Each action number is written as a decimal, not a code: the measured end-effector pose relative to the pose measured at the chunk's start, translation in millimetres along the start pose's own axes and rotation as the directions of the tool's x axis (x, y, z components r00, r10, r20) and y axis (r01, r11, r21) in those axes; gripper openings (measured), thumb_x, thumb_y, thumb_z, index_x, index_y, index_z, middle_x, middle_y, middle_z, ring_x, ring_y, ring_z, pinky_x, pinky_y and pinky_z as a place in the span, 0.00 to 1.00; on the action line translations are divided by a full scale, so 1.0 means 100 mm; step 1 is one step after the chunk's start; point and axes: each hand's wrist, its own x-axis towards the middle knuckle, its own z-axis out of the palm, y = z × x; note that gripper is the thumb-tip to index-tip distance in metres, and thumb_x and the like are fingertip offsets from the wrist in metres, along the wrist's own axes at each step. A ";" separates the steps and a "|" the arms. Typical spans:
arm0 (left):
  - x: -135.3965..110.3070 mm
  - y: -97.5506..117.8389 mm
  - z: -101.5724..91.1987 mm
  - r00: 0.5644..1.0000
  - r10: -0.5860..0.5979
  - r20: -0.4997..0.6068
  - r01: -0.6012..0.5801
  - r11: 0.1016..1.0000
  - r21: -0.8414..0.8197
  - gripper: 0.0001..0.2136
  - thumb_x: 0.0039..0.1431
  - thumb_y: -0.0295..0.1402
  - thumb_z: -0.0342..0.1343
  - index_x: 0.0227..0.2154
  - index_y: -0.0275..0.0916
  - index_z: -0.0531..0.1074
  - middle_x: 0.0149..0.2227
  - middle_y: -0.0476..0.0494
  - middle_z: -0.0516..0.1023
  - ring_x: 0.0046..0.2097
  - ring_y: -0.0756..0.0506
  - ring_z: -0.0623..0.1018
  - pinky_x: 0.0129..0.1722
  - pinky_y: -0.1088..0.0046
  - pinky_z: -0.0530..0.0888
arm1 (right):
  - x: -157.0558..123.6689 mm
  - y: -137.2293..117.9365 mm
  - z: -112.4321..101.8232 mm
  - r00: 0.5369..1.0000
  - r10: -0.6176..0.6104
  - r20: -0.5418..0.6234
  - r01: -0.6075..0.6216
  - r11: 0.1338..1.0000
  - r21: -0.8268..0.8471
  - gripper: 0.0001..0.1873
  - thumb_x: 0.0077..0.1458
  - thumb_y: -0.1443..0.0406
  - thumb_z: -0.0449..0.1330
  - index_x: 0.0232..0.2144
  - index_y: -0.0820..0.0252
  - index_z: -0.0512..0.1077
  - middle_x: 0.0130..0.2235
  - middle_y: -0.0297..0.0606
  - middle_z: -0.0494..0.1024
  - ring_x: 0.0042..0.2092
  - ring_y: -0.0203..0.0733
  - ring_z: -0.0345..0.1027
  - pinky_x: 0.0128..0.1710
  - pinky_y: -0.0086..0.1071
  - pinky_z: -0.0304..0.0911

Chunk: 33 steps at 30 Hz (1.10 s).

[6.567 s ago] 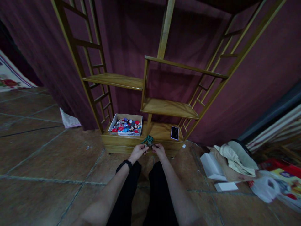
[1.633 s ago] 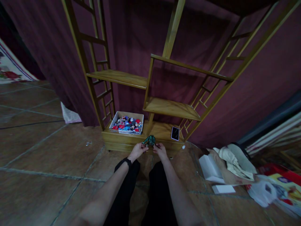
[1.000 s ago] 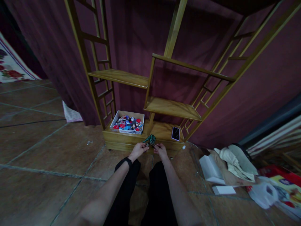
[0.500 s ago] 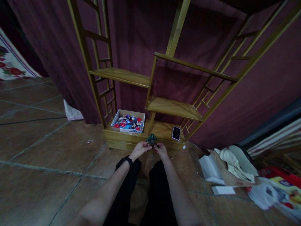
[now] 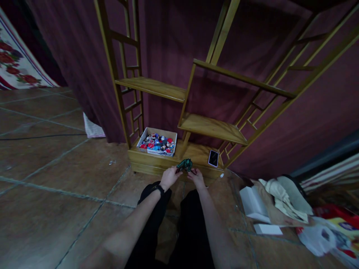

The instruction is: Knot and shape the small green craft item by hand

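A small dark green toy figure [image 5: 185, 164] is held between both my hands just in front of the lowest board of a wooden shelf unit [image 5: 157, 162]. My left hand [image 5: 169, 177], with a black band on its wrist, pinches the figure's left side. My right hand [image 5: 197, 177] grips its right side with closed fingers. A white box of several small colourful toys [image 5: 158, 142] stands on the bottom board, behind and to the left of my hands.
A phone [image 5: 213, 158] lies on the bottom board at the right. The two middle shelves [image 5: 213, 127] are bare. White boxes [image 5: 254, 204], cloth [image 5: 283, 194] and plastic bags [image 5: 318, 236] litter the tiled floor at the right. A dark red curtain hangs behind.
The view has shifted, so the shelf and box sit further right in the picture. My hands stay together on the green figure and have turned it slightly.
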 end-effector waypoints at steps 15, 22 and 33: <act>-0.28 0.29 -0.10 0.874 0.485 0.019 -0.433 0.761 0.483 0.13 0.59 0.33 0.42 0.40 0.31 0.67 0.36 0.35 0.72 0.42 0.42 0.69 0.42 0.65 0.61 | -0.06 -0.08 -0.11 0.988 -0.059 0.143 0.044 0.994 0.105 0.16 0.33 0.65 0.64 0.29 0.58 0.65 0.32 0.33 0.73 0.36 0.37 0.68 0.43 0.37 0.63; -0.31 0.25 -0.16 0.839 0.531 0.118 -0.503 0.674 0.541 0.14 0.57 0.25 0.42 0.45 0.32 0.64 0.40 0.36 0.70 0.44 0.42 0.68 0.43 0.65 0.60 | -0.10 -0.10 -0.11 0.988 -0.043 0.149 0.032 0.997 0.077 0.18 0.31 0.68 0.64 0.29 0.56 0.66 0.34 0.32 0.75 0.39 0.39 0.68 0.43 0.37 0.63; -0.32 0.25 -0.19 0.846 0.515 0.139 -0.496 0.664 0.560 0.16 0.56 0.22 0.41 0.47 0.31 0.62 0.43 0.36 0.70 0.46 0.43 0.68 0.46 0.65 0.59 | -0.12 -0.10 -0.06 0.987 -0.050 0.155 0.042 0.998 0.050 0.17 0.32 0.71 0.63 0.30 0.56 0.69 0.35 0.34 0.76 0.40 0.41 0.69 0.43 0.38 0.63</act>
